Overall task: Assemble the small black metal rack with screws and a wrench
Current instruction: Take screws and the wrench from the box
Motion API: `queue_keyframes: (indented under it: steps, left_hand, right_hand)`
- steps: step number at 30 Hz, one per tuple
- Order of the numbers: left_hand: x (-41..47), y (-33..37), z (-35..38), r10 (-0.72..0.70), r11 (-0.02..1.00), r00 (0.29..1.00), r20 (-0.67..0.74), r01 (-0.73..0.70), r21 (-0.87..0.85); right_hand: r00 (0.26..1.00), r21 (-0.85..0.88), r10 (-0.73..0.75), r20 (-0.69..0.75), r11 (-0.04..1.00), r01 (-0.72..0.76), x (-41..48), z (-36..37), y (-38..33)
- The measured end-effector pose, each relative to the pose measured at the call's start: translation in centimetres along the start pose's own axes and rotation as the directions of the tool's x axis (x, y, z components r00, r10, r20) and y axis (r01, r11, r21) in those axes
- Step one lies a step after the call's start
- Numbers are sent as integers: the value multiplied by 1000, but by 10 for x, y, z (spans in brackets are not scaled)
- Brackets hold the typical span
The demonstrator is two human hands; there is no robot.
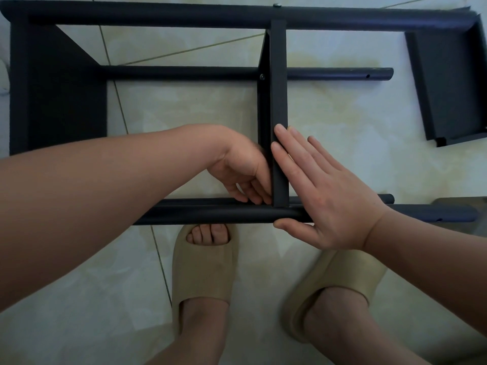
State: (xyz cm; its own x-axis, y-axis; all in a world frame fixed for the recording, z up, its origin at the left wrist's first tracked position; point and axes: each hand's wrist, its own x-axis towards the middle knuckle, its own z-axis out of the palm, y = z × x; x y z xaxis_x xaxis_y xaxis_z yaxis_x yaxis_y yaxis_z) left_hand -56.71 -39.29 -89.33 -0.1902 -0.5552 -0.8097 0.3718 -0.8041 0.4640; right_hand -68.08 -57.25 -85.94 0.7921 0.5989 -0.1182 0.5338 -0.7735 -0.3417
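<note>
Black metal rack (147, 15): lay on tiled floor (342, 114), centre through 12 o'clock.
Middle shelf (278, 75): stood edge-up at centre, met front tube (210, 216).
Left hand (243, 169): fingers curled down at that joint, 9 o'clock side; could not tell whether anything was pinched.
Right hand (326, 196): spread flat against shelf, 3 o'clock side, thumb under tube.
Loose panel (448, 85): lay at 2 o'clock.
Slippers (204, 270): 6 o'clock.

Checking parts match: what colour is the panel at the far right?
The panel is matte black, seen best in head view.
</note>
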Motion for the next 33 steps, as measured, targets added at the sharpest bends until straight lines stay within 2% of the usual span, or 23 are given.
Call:
queue_keyframes:
  steps: [6,14,28,33]
  left_hand:
    - [-4,-1,-2,21,1000,1000,6,-21,-23]
    - [-3,0,1,7,999,1000,-17,-6,40]
    - [-4,-2,3,21,993,1000,1,-21,-116]
    - [-6,-1,1,-25,998,1000,16,25,-59]
  right_hand:
    - [1000,-1,0,2,1000,0,0,0,0]
    - [1000,0,0,-5,1000,0,0,0,0]
    - [1000,-3,-2,0,1000,2,0,1,1]
    - [1000,-2,-2,-2,1000,2,0,0,1]
